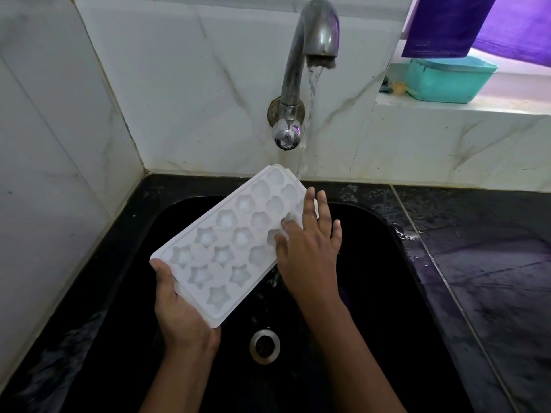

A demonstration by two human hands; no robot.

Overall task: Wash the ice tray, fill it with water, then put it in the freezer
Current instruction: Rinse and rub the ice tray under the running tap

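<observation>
White marble-look tiles back a black sink [387, 263] set into a dark wet surface [492, 263]. Steel tap [313, 40] on the wall is running, thin stream [311, 93] falling to the far end of the ice tray [226, 242]. Tray is white, star-shaped cells facing up, held tilted over the basin, far end higher, above the drain [264, 345]. Left hand [179, 311] grips the near end, thumb on the rim, fingers underneath and hidden. Right hand [310, 248] lies on the tray's right side, fingers [310, 210] spread, thumb and forefinger seemingly dipping into cells; hard to tell through the splash. Teal tub [447, 81] on the ledge at right, purple cloth [447, 25] hanging above it.
</observation>
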